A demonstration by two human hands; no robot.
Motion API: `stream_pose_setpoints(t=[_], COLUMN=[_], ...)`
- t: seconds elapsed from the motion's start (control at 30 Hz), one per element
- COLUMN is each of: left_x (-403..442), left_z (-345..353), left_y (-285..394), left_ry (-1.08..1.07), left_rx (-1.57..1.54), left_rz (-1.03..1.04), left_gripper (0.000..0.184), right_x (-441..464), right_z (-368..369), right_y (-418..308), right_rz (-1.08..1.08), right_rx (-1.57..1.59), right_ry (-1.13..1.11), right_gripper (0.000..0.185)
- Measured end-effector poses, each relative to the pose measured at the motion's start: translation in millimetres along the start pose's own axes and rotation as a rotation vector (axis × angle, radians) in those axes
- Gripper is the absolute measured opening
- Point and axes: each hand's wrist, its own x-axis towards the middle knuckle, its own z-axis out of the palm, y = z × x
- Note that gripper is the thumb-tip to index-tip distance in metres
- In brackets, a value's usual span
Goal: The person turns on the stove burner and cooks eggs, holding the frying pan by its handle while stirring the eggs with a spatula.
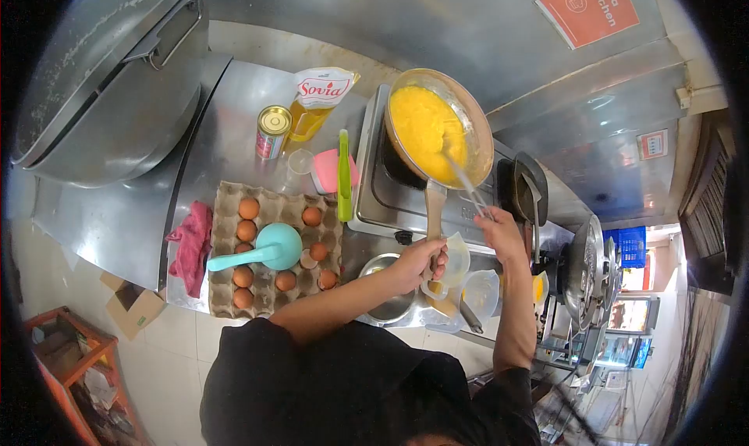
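Note:
My left hand is closed around the handle of a frying pan. The pan sits tilted over the gas stove. Soft yellow scrambled egg covers much of its inside. In my right hand is a thin metal stirring utensil, its far end down in the egg; that end is hidden, so its exact kind does not show. Below my hands are clear plastic jugs and a metal bowl, partly covered by my left arm.
Left of the stove, an egg tray holds several brown eggs and a turquoise ladle. Behind it stand a can and a Sovia oil pouch. Green tongs lie nearby. A large pot fills the far left.

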Motion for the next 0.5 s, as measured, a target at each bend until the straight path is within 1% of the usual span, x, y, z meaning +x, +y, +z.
stream_pose_setpoints(t=[0.07, 0.1, 0.17, 0.2, 0.27, 0.3, 0.37, 0.43, 0.5], left_x=[0.4, -0.3, 0.3, 1.6, 4.4, 3.8, 2.5, 1.4, -0.3], left_z=[-0.2, 0.7, -1.0, -3.3, -4.6, -3.7, -3.1, -2.1, -1.0], left_y=[-1.1, 0.1, 0.1, -2.4, -2.4, -2.7, -1.9, -1.8, -2.4], left_ry=[0.011, 0.016, 0.028, 0.009, -0.017, -0.002, 0.016, 0.026, 0.027], left_rx=[-0.011, 0.012, 0.029, 0.018, 0.013, 0.013, 0.011, 0.009, 0.011], left_rz=[-0.002, -0.004, 0.002, 0.008, 0.018, 0.011, 0.008, 0.009, 0.013], left_gripper=[0.019, 0.019, 0.020, 0.019, 0.019, 0.019, 0.018, 0.018, 0.018], right_x=[-7.0, -6.0, -2.3, 2.7, 19.3, 10.2, -11.8, -10.8, -3.8], right_z=[-9.2, -8.1, -3.9, -1.5, 2.1, 1.0, -7.6, -6.3, 1.6], right_y=[-11.6, -10.8, -6.3, 6.1, 31.8, 16.7, -19.6, -20.9, -5.6], right_rz=[0.139, 0.140, 0.062, 0.066, -0.137, -0.138, 0.121, 0.160, 0.070], right_rx=[0.175, 0.169, 0.137, 0.136, -0.144, -0.145, 0.114, 0.167, 0.116], right_ry=[-0.273, -0.281, -0.038, -0.042, 0.058, 0.057, -0.229, -0.231, -0.070], right_gripper=[0.011, 0.011, 0.009, 0.009, 0.009, 0.009, 0.010, 0.009, 0.009])
